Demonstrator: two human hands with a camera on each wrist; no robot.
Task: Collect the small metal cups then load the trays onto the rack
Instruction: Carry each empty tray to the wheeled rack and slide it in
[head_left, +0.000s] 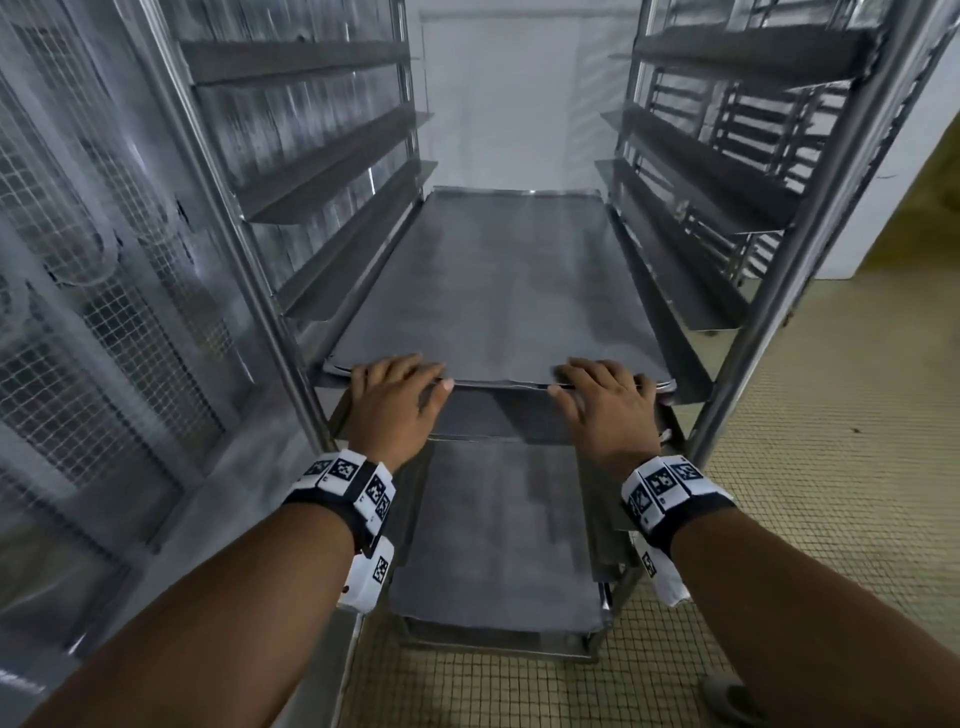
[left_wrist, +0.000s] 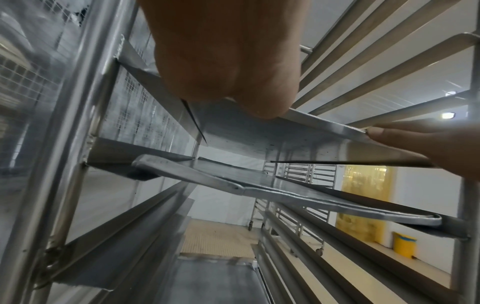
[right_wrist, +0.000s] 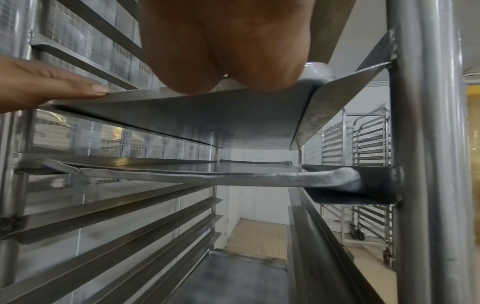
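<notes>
A flat grey metal tray lies on a pair of runners inside the steel rack, its near edge level with the rack's front. My left hand and right hand rest on that near edge, fingers laid flat on top and thumbs against the rim. From below, the left wrist view shows the tray's underside with the right thumb touching its edge. A second tray sits one level down, and a third tray lies lower. No small metal cups are in view.
Empty runners line both sides of the rack above the tray. A wire-mesh panel stands close on the left. Tiled floor spreads to the right. More wheeled racks and a yellow bin stand behind.
</notes>
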